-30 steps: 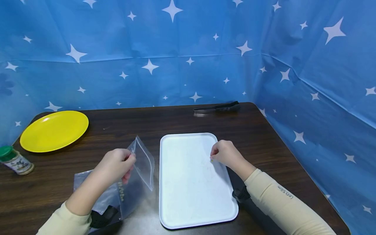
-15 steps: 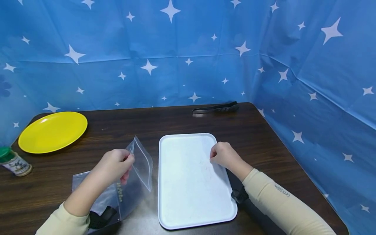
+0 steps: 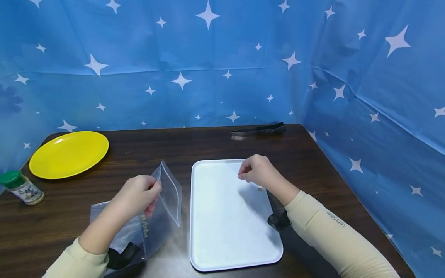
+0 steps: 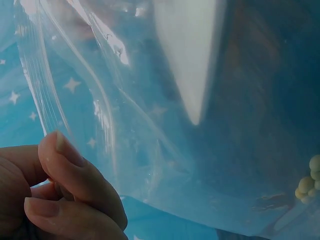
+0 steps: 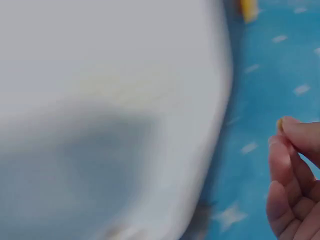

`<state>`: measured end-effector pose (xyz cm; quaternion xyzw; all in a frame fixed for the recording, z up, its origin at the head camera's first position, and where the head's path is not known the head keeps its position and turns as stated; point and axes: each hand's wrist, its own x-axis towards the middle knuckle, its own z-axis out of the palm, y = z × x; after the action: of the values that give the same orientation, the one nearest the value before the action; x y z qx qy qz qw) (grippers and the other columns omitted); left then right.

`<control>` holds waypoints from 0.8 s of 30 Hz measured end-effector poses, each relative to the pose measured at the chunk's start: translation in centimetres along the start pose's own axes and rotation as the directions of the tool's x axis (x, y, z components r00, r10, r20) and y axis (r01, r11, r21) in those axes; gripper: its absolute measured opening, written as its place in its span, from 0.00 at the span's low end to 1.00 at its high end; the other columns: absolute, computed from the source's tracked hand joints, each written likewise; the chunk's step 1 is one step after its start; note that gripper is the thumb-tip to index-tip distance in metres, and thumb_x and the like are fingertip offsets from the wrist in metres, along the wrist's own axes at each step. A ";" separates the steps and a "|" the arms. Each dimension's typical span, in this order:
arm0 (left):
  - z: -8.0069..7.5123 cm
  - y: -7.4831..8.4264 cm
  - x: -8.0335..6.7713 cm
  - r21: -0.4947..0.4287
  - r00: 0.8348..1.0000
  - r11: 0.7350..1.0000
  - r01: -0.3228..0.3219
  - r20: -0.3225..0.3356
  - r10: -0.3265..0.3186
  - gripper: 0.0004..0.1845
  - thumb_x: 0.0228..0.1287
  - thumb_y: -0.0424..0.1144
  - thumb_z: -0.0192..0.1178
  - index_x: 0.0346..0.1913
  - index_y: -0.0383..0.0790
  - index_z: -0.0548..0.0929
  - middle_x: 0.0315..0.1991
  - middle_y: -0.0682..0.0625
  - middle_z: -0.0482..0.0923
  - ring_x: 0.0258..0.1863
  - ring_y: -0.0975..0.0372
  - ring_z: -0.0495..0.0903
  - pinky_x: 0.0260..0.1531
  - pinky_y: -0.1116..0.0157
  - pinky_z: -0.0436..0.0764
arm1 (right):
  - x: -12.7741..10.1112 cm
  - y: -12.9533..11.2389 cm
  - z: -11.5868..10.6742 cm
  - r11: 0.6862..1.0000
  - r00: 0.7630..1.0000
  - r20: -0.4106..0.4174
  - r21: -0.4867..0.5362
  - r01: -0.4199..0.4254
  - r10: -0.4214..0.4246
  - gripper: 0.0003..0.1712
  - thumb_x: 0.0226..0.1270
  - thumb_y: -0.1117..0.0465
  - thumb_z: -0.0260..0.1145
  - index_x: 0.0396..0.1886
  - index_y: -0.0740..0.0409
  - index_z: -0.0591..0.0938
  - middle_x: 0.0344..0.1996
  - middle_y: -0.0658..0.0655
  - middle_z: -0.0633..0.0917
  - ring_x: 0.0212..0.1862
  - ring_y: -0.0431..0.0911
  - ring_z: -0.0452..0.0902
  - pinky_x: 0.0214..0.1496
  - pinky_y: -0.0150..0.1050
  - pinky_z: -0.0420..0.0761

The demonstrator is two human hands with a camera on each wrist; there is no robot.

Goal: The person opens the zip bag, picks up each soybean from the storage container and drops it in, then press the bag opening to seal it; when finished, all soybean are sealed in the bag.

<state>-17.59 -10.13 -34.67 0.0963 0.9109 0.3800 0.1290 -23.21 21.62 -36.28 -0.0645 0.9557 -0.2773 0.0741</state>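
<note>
Your right hand (image 3: 259,170) had shifted inward and away from you since the earlier frame, off the right rim of the tray (image 3: 226,231) and over its surface, with its shadow now well apart from it; your left hand (image 3: 140,193) had kept its place. You had the right thumb and fingertip together on a small yellowish bead (image 5: 280,125), best seen from the right wrist, and the left thumb and fingers clamped on the lip of the clear bag (image 3: 156,227). What mattered most, I judged, was the line from bead to bag mouth: the mouth lay to the left of your right pinch and a little nearer you, past the tray's left rim, its long edge slanting from a far corner towards you and the tray. Your left hand was the nearer one to it, being already on it. A short row of pale beads (image 3: 144,227) showed through the film below that hand. Your left forearm hid part of the bag, and you could not tell how wide the lips gaped. A tan speck (image 3: 260,188) by the tray's right rim was too small to name; the right wrist view blurred the tray, and the left cut off the row at its edge.
</note>
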 end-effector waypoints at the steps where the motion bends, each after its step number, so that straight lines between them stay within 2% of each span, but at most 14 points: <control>1: 0.0 0.0 0.0 0.000 1.000 1.000 0.002 -0.002 -0.002 0.17 0.70 0.38 0.46 0.24 0.32 0.73 0.12 0.47 0.71 0.13 0.57 0.75 0.22 0.62 0.75 | 0.0 -1.1 -0.4 0.999 1.000 -0.009 0.047 0.022 -0.022 0.01 0.55 0.62 0.71 0.27 0.53 0.86 0.23 0.50 0.82 0.27 0.45 0.75 0.30 0.36 0.77; 4: -0.1 0.0 -0.1 0.003 1.000 1.000 -0.001 -0.007 0.001 0.17 0.70 0.38 0.46 0.23 0.33 0.73 0.12 0.47 0.71 0.13 0.57 0.75 0.20 0.62 0.75 | -0.4 -5.0 -1.4 0.982 0.991 -0.040 0.136 0.135 -0.131 0.02 0.55 0.60 0.71 0.29 0.53 0.87 0.23 0.50 0.83 0.28 0.45 0.77 0.31 0.36 0.78; 7: -0.2 -0.1 -0.2 0.001 1.000 1.000 -0.014 -0.013 0.014 0.18 0.70 0.38 0.46 0.23 0.33 0.73 0.11 0.47 0.71 0.13 0.56 0.75 0.19 0.61 0.74 | -1.0 -8.6 -1.4 0.950 0.964 -0.031 0.166 0.266 -0.265 0.02 0.55 0.60 0.71 0.30 0.52 0.87 0.22 0.48 0.83 0.27 0.44 0.76 0.30 0.35 0.78; 11: -0.2 -0.1 -0.3 0.011 0.999 1.000 -0.023 -0.022 0.023 0.17 0.69 0.38 0.46 0.22 0.33 0.72 0.11 0.48 0.71 0.12 0.57 0.75 0.19 0.61 0.73 | -1.4 -12.1 0.1 0.877 0.888 0.039 0.178 0.445 -0.458 0.01 0.55 0.62 0.71 0.29 0.53 0.87 0.21 0.44 0.82 0.25 0.40 0.75 0.28 0.32 0.76; 14: -0.3 0.0 -0.4 0.019 0.999 1.000 -0.025 -0.032 0.026 0.17 0.68 0.37 0.45 0.21 0.34 0.72 0.10 0.48 0.70 0.11 0.57 0.75 0.19 0.61 0.73 | -1.4 -13.5 1.7 0.837 0.839 0.075 0.160 0.523 -0.539 0.01 0.56 0.63 0.70 0.27 0.54 0.87 0.21 0.43 0.83 0.24 0.36 0.75 0.28 0.29 0.74; 17: -0.5 0.0 -0.5 0.022 0.999 0.999 -0.026 -0.039 0.027 0.17 0.68 0.36 0.45 0.21 0.35 0.72 0.10 0.48 0.70 0.11 0.57 0.75 0.19 0.62 0.73 | -1.2 -14.1 3.1 0.834 0.829 0.104 0.135 0.536 -0.550 0.02 0.56 0.64 0.70 0.26 0.54 0.87 0.21 0.43 0.83 0.24 0.34 0.75 0.27 0.27 0.74; 24: -0.8 -0.2 -1.0 0.015 0.999 1.000 -0.018 -0.048 0.018 0.16 0.68 0.36 0.46 0.21 0.35 0.72 0.10 0.48 0.70 0.11 0.57 0.75 0.19 0.62 0.74 | -0.6 -14.5 5.2 0.847 0.833 0.152 0.099 0.522 -0.531 0.02 0.56 0.63 0.70 0.27 0.53 0.88 0.21 0.41 0.83 0.24 0.32 0.74 0.26 0.26 0.73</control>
<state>-16.90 -11.08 -34.13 0.0963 0.9154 0.3769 0.1030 -20.50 6.86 -32.75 -0.3468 0.8831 -0.3057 0.0798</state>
